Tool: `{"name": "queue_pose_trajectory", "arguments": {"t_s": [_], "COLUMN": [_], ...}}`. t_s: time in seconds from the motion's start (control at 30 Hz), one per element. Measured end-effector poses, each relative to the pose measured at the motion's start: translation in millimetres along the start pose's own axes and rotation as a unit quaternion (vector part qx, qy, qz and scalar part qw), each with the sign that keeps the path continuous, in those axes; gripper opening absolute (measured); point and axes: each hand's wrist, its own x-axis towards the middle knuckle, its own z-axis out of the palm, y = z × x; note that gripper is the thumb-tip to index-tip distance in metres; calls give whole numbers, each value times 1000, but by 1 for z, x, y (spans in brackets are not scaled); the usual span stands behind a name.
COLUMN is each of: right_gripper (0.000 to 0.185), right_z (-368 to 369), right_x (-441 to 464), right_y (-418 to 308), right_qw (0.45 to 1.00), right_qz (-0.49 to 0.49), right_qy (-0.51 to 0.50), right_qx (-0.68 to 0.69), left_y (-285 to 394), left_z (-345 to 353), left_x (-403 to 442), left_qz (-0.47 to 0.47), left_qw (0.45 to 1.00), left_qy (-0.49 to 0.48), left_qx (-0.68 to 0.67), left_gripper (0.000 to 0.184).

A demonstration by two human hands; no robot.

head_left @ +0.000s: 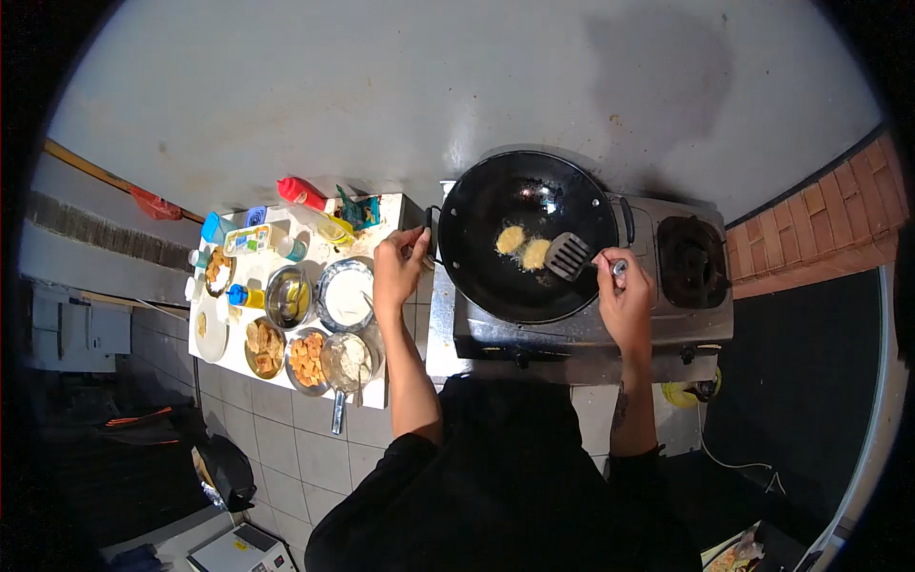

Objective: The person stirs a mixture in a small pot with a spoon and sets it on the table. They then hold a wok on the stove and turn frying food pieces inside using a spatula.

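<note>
A black wok (496,291) sits on the left burner of a steel gas stove. Two golden, breaded-looking pieces of food, one on the left (510,239) and one on the right (535,254), lie in a little bubbling oil at its middle. My right hand (624,291) is closed around the handle of a slotted spatula (569,255), whose head touches or nearly touches the right piece. At the wok's left side, my left hand (400,265) pinches the loop handle (430,229) between thumb and fingers.
A white table (374,389) on the left holds bowls of cut food, a bowl of white powder (346,294), a saucepan (345,362), a red squeeze bottle (300,193) and an oil bottle (334,228). The stove's right burner (691,262) is beside my right hand.
</note>
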Motion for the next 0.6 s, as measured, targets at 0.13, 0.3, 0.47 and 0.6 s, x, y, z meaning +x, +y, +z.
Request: {"name": "queue_pose_trajectory", "arguments": {"t_s": [0.13,0.3,0.47,0.6], "right_gripper": [9,10,10,10], "right_z": [-3,7,11,13], "right_x": [8,5,4,3], "right_y": [-14,-7,-2,-2], "right_qw": [999,1000,1000,1000], "right_qz": [-11,-11,-22,-23], "right_qy": [-10,-27,-5,-13], "right_qx": [-40,-7,12,9], "left_y": [-1,5,8,9], "left_z": [1,-1,1,1], "left_x": [0,-2,-4,-3], "left_qz": [5,6,20,-10], "left_qw": [1000,1000,1000,1000], "left_qy": [4,7,19,1], "left_qx": [-1,-1,-1,7], "left_gripper": [32,32,32,34]}}
